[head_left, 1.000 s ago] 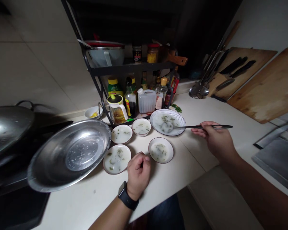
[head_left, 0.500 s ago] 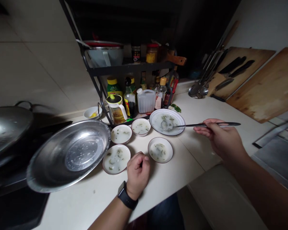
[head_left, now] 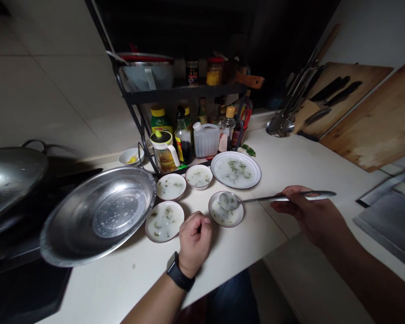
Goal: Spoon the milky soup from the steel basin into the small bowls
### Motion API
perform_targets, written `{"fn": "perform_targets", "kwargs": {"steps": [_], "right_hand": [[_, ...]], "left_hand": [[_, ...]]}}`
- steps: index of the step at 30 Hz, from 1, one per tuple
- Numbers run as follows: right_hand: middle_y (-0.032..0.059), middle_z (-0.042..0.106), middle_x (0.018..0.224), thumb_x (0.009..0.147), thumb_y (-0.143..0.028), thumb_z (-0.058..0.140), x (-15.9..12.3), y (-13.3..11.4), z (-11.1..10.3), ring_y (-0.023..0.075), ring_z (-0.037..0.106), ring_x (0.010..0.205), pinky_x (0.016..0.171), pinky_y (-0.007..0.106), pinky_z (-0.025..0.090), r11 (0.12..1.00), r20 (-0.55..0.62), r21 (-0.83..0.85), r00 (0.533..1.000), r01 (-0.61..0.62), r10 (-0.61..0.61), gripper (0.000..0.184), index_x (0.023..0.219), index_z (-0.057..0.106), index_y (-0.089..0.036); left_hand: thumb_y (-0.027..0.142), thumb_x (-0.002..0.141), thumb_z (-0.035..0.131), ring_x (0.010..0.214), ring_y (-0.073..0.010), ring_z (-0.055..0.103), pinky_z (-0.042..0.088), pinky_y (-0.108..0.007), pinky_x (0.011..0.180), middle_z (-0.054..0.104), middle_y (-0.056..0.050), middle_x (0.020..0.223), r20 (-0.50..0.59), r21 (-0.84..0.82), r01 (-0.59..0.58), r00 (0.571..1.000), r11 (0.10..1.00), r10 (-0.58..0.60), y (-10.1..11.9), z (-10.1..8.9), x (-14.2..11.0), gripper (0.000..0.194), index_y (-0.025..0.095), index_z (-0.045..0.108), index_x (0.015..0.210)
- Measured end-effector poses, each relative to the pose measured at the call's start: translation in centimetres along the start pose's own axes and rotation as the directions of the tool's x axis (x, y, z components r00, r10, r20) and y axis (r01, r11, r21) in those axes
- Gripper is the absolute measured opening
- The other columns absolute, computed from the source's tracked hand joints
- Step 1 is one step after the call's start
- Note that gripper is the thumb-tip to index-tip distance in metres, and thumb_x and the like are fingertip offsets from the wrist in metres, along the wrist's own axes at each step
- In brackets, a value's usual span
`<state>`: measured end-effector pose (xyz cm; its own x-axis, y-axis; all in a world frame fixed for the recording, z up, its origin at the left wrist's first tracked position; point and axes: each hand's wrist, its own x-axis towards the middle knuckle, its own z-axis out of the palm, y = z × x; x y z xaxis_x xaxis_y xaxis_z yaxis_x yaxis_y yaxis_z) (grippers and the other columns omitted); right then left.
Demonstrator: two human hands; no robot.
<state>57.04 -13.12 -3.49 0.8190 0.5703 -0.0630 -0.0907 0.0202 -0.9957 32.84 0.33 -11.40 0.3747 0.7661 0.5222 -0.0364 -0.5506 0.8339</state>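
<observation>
A right hand (head_left: pixel 310 216) grips a metal spoon (head_left: pixel 273 198) over a brown-rimmed dish (head_left: pixel 227 218) near the bench's front edge (head_left: pixel 128 274), a left hand (head_left: pixel 195 238) curled shut beside it, while a striped plate (head_left: pixel 254 170) and three other small dishes (head_left: pixel 171 186) also hold pale broth (head_left: pixel 234 171).

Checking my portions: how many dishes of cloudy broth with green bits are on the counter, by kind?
Wide plate with striped rim: 1
Small bowls: 4
Total: 5
</observation>
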Motion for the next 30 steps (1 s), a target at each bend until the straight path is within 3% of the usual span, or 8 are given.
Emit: {"fn": "perform_targets", "kwargs": {"steps": [5, 9, 12, 15, 17, 23, 25, 30], "right_hand": [[0.0026, 0.076, 0.071, 0.066, -0.059, 0.092, -1.4, 1.0, 0.1, 0.0232, 0.078, 0.063, 0.066, 0.036, 0.070, 0.994, 0.051, -0.106, 0.998, 0.026, -0.021, 0.045, 0.079, 0.070, -0.023], [0.0073, 0.081, 0.081, 0.087, -0.060, 0.075, -2.9, 1.4, -0.8, 0.0253, 0.081, 0.075, 0.073, 0.036, 0.069, 0.897, 0.235, -0.369, 0.958, 0.244, -0.164, 0.036, 0.091, 0.075, -0.024], [0.0078, 0.083, 0.103, 0.094, -0.037, 0.070, -3.9, 1.9, -2.7, 0.0253, 0.081, 0.094, 0.083, 0.034, 0.068, 0.656, 0.554, -0.458, 0.770, 0.599, -0.316, 0.018, 0.107, 0.080, -0.029], [0.0047, 0.078, 0.125, 0.090, -0.017, 0.070, -4.5, 2.1, -4.5, 0.0254, 0.077, 0.111, 0.091, 0.035, 0.066, 0.397, 0.779, -0.349, 0.499, 0.849, -0.381, 0.044, 0.129, 0.075, -0.036], [0.0037, 0.077, 0.128, 0.088, -0.013, 0.070, -4.5, 1.5, -4.6, 0.0254, 0.077, 0.112, 0.091, 0.036, 0.067, 0.304, 0.796, -0.323, 0.431, 0.896, -0.425, 0.054, 0.136, 0.070, -0.037], [0.0045, 0.082, 0.104, 0.096, -0.026, 0.064, -1.7, -0.8, -0.6, 0.0261, 0.079, 0.097, 0.091, 0.041, 0.065, 0.424, 0.406, -0.502, 0.638, 0.754, -0.654, 0.018, 0.100, 0.080, -0.032], [0.0054, 0.081, 0.099, 0.097, -0.035, 0.064, 0.0, -0.5, 0.6, 0.0267, 0.078, 0.097, 0.095, 0.044, 0.062, 0.482, 0.327, -0.542, 0.701, 0.688, -0.633, 0.015, 0.095, 0.078, -0.029], [0.0048, 0.080, 0.082, 0.093, -0.050, 0.070, 3.3, 1.3, 1.8, 0.0252, 0.079, 0.081, 0.083, 0.043, 0.066, 0.815, 0.078, -0.440, 0.920, 0.378, -0.384, 0.025, 0.095, 0.071, -0.026]], "left_hand": [[0.023, 0.099, 0.050, 0.054, -0.0118, 0.044, 0.035, -0.025, 0.054, 0.045, 0.003, 0.058, -0.001, 0.016, 0.006, 1.000, 1.000, -0.006, 0.1, 0.0, 0.1, 0.036, 0.022, 0.044, 0.064], [0.023, 0.099, 0.050, 0.054, -0.0117, 0.044, 0.035, -0.024, 0.054, 0.045, 0.003, 0.058, -0.002, 0.014, 0.005, 1.000, 1.000, -0.005, 0.2, 0.1, 0.2, 0.037, 0.022, 0.044, 0.063], [0.022, 0.099, 0.050, 0.054, -0.0115, 0.044, 0.035, -0.024, 0.054, 0.044, 0.004, 0.058, -0.006, 0.005, -0.004, 1.000, 1.000, 0.004, 0.1, 0.1, 0.1, 0.036, 0.022, 0.044, 0.064], [0.022, 0.099, 0.051, 0.054, -0.0115, 0.044, 0.035, -0.024, 0.054, 0.044, 0.004, 0.059, -0.003, 0.007, -0.003, 1.000, 1.000, 0.003, 0.0, 0.1, 0.0, 0.036, 0.022, 0.044, 0.064], [0.022, 0.099, 0.051, 0.055, -0.0117, 0.044, 0.035, -0.024, 0.054, 0.044, 0.004, 0.059, 0.000, 0.008, 0.003, 1.000, 1.000, -0.003, 0.0, 0.1, 0.0, 0.035, 0.022, 0.044, 0.064], [0.019, 0.099, 0.051, 0.055, -0.0115, 0.044, 0.035, -0.025, 0.055, 0.044, 0.004, 0.060, 0.011, -0.001, -0.002, 1.000, 1.000, 0.002, -0.3, 0.1, -0.2, 0.035, 0.022, 0.044, 0.065], [0.018, 0.099, 0.051, 0.056, -0.0114, 0.044, 0.035, -0.024, 0.056, 0.045, 0.004, 0.061, 0.011, -0.001, -0.003, 1.000, 1.000, 0.003, -0.4, 0.1, -0.2, 0.034, 0.022, 0.044, 0.065], [0.017, 0.099, 0.051, 0.057, -0.0111, 0.044, 0.035, -0.024, 0.056, 0.045, 0.004, 0.062, 0.019, -0.001, -0.017, 1.000, 1.000, 0.017, -0.4, 0.1, -0.2, 0.034, 0.021, 0.043, 0.067]]}}
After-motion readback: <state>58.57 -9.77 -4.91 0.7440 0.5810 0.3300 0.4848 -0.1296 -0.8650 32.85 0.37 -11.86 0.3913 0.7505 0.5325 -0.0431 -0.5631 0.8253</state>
